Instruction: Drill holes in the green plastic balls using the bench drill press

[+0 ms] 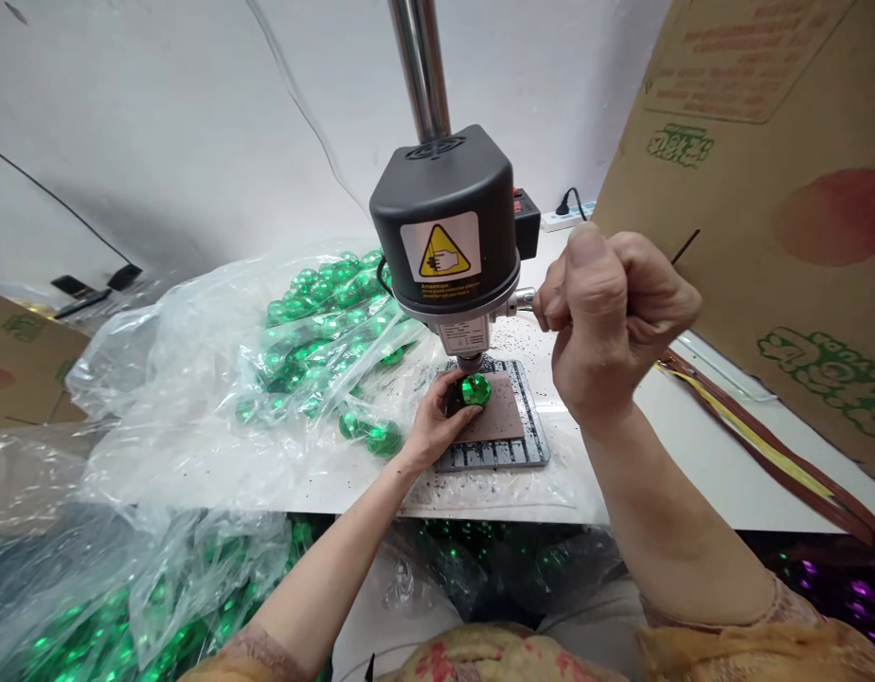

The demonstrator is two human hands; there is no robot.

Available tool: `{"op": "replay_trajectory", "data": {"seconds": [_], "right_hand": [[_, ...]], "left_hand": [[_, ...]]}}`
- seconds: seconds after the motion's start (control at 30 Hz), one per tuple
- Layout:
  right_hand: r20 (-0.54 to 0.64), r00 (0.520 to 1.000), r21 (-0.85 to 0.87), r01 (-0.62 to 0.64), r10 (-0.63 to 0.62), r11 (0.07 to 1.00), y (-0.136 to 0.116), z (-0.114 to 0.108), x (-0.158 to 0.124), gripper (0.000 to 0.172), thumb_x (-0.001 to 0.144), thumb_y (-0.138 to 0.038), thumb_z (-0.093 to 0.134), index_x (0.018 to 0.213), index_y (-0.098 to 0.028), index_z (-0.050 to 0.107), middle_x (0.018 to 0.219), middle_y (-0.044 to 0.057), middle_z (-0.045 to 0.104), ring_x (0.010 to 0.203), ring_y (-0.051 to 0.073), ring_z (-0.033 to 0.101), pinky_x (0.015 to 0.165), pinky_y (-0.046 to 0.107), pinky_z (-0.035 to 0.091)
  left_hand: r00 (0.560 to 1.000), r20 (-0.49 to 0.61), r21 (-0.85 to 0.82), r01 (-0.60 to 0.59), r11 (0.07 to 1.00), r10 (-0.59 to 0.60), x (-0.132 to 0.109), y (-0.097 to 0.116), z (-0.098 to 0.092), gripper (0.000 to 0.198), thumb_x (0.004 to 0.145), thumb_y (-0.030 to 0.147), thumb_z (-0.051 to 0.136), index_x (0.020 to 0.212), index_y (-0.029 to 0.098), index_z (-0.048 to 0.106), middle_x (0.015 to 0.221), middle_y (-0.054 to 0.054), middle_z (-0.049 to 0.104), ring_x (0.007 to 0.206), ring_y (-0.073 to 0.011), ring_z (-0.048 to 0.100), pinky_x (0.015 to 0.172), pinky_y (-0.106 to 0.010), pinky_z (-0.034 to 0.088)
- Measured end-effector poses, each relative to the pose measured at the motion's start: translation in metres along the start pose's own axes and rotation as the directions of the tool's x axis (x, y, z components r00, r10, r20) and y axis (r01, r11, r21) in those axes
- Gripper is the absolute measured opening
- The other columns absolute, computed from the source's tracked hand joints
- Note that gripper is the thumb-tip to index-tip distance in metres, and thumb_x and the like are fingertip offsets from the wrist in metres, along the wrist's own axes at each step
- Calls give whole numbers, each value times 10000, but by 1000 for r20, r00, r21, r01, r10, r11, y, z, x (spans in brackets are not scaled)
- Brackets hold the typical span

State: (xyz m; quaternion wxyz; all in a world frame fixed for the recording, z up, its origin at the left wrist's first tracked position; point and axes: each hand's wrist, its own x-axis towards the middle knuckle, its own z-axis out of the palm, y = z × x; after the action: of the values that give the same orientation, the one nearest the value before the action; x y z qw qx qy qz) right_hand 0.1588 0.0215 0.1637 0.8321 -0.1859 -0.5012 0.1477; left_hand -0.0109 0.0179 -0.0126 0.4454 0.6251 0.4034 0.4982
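Directly under the head of a small black drill press (444, 223), a shiny faceted green ball (475, 389) rests on a brownish square pad (505, 407). My left hand (441, 417) grips the ball from the left between thumb and fingers. The pad lies on the slotted grey metal base (491, 458), which is strewn with dark specks. Raised at the right of the machine, my right hand (615, 317) is closed around its feed lever (526, 299); most of the lever is hidden in the fist.
A clear plastic bag (174, 369) of green balls (316, 332) spreads over the white table at left, with two loose balls (370, 434) near the base. Cardboard boxes (750, 218) flank both sides. A brown strap (771, 445) lies at right. More bagged balls (146, 606) sit below the table edge.
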Motion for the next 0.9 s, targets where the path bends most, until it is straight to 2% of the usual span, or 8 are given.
{"op": "replay_trajectory", "data": {"seconds": [0.1,0.27,0.47,0.67,0.8,0.9], "right_hand": [[2,1000,19,-8,8,1000,-1,0,-1,455,916,-316,597,535,-211,371,473,-62,352,429,69,336,462,305,278],[14,1000,15,-19,19,1000,-3,0,2,443,924,-279,591,537,-214,385,476,-61,356,433,69,329,463,303,268],[82,991,7,-108,107,994,-6,3,18,421,929,-233,581,547,-204,407,494,-63,400,430,45,320,448,266,286],[86,982,7,-171,169,985,-6,7,25,417,925,-216,578,540,-195,420,493,-69,391,427,26,304,437,236,280],[79,982,0,-172,172,985,-3,8,29,430,919,-204,585,523,-196,416,473,-72,388,415,29,300,425,237,289],[86,981,-6,-175,175,984,-2,9,33,431,912,-211,599,515,-195,432,467,-68,403,410,30,312,419,236,291]], "left_hand": [[1000,19,10,25,1000,-25,-4,3,3,529,808,324,795,1281,237,576,1333,-95,591,1291,-269,549,1163,-437,392],[996,-14,-36,82,996,-83,-7,7,8,557,772,285,815,1264,237,559,1274,-83,630,1218,-262,589,1113,-423,426],[994,-35,-60,100,993,-102,-8,7,11,570,713,238,844,1220,229,583,1243,-82,633,1190,-268,589,1113,-434,419],[996,-31,-30,80,996,-80,-10,3,11,582,726,277,853,1239,235,581,1299,-87,610,1249,-281,559,1139,-444,396],[991,-65,-82,108,991,-113,-10,4,16,509,764,324,842,1206,230,607,1266,-87,636,1206,-270,590,1115,-438,420],[988,-84,-124,119,985,-130,-10,7,20,522,736,311,867,1188,227,619,1222,-85,662,1185,-270,607,1101,-439,436]]}}
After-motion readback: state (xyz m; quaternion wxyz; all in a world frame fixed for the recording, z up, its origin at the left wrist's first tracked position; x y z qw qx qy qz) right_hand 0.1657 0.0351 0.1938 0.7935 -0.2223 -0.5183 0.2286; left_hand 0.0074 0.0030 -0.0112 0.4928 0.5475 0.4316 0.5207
